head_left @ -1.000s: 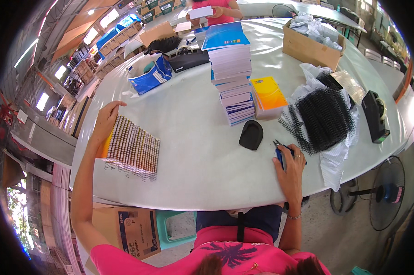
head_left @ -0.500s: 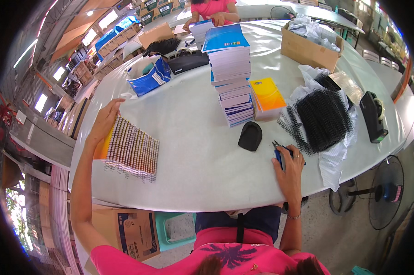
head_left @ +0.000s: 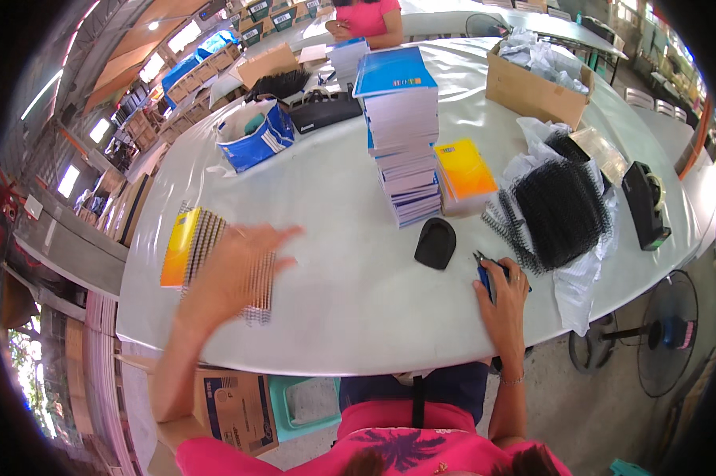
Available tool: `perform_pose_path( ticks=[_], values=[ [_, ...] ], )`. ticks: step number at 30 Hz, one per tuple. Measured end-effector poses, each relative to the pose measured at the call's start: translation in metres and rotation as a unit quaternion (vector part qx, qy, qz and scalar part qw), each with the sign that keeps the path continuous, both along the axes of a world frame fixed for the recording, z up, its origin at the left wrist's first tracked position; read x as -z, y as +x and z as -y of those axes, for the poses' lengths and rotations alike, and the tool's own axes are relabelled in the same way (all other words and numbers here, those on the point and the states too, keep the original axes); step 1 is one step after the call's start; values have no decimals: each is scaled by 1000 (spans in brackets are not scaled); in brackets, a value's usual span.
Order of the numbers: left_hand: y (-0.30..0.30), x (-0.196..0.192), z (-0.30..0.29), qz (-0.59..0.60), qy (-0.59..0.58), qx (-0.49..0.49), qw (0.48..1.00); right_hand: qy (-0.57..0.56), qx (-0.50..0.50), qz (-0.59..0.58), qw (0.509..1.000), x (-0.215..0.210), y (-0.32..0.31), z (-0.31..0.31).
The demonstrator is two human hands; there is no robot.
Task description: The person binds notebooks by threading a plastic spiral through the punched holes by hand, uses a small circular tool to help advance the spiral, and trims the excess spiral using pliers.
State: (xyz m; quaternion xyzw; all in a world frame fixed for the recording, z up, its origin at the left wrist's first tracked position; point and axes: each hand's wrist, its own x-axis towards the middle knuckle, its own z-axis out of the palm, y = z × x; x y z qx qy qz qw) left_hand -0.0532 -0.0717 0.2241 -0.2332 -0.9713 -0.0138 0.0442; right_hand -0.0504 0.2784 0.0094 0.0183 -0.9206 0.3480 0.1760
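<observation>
My left hand (head_left: 237,266) hangs over a row of yellow-covered spiral notebooks (head_left: 179,247), fingers stretched out and apart, holding nothing. It hides part of the row, and I cannot tell whether it touches the coils. At the right, my right hand (head_left: 504,297) is closed around blue-handled cutting pliers (head_left: 482,277), resting on the table near its front edge. Left of the pliers lies a black, rounded pad-like object (head_left: 435,243). Beyond it stand a tall stack of blue-covered notebooks (head_left: 398,75) and a lower pile with a yellow-orange cover (head_left: 464,169).
A heap of black plastic coils (head_left: 562,214) lies on white wrapping at the right, beside a black tape dispenser (head_left: 646,205). Farther back are a cardboard box (head_left: 530,89) and a blue bag (head_left: 255,145). A person in pink (head_left: 368,22) sits across the table (head_left: 334,317).
My left hand has left the far end of the notebook row and moved right and nearer, over the coils. My right hand stays on the pliers. The person opposite has raised their hands.
</observation>
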Motion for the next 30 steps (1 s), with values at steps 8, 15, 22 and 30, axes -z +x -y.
perform_pose_path(
  ticks=[8,15,22,30],
  values=[
    [-7,117,-35,186,127,34,974,-6,3,-32,999,-1,0,5],
    [-35,187,-92,95,311,41,945,-133,-49,-64,988,-28,-6,2],
    [-49,191,-118,152,387,24,909,-70,-55,-113,990,-68,-95,-19],
    [-65,213,-115,156,450,26,879,80,-47,-60,994,-59,-199,-29]
  ],
)
